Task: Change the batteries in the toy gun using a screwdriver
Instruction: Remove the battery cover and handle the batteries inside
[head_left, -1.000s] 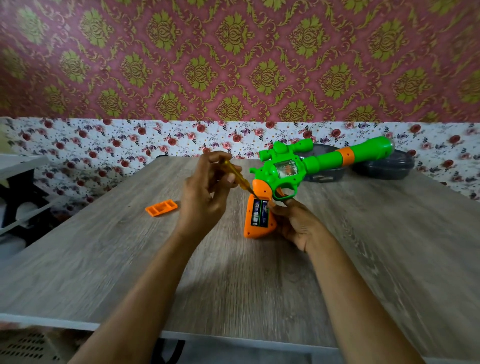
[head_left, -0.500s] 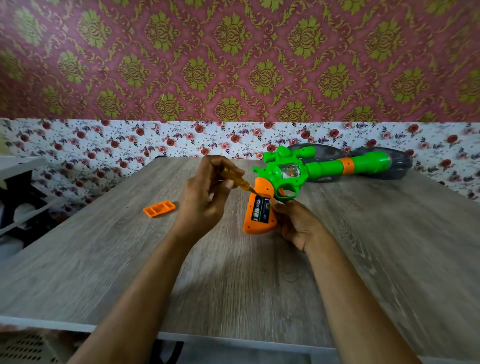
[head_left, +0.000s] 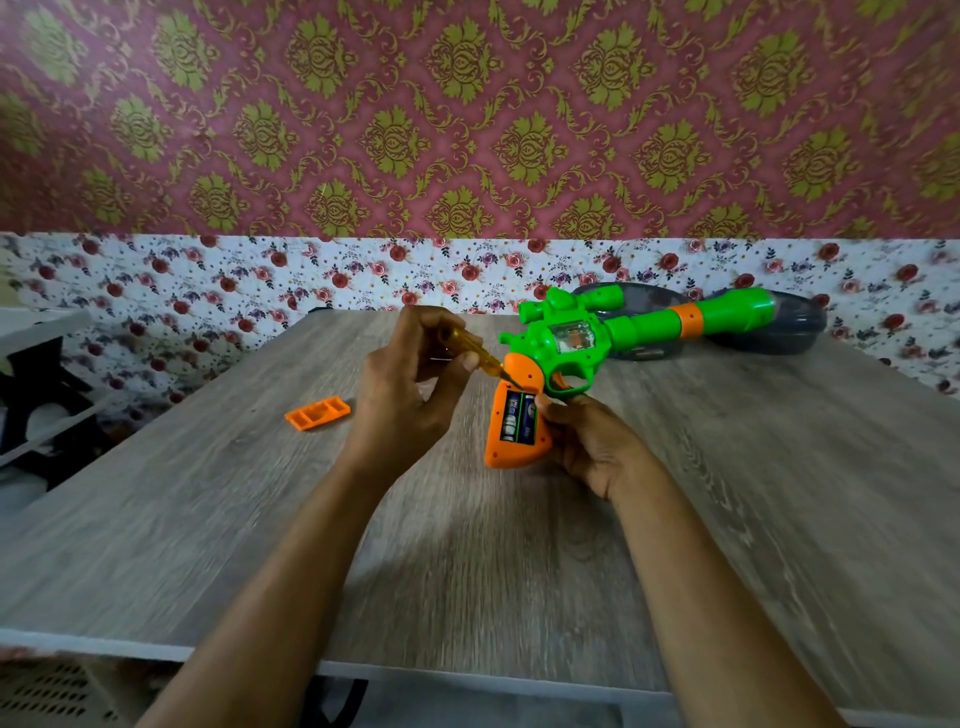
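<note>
A green toy gun (head_left: 587, 338) with an orange grip (head_left: 514, 447) is propped over the wooden table (head_left: 208, 519), barrel pointing right. The grip's battery bay is open and two batteries (head_left: 519, 423) sit inside. My right hand (head_left: 592, 441) holds the grip from the right, thumb at the bay's edge. My left hand (head_left: 405, 395) grips a yellow-handled screwdriver (head_left: 467, 351); its tip touches the top of the battery bay. The orange battery cover (head_left: 317, 413) lies on the table to the left.
Two dark grey dish-like lids (head_left: 769, 327) lie at the table's back right, behind the gun barrel. A white shelf unit (head_left: 36, 332) stands off the table's left side. Floral wallpaper backs the table.
The gun's barrel dropped lower and then steadied. The screwdriver tip stays at the top of the battery bay. Both hands shifted only slightly.
</note>
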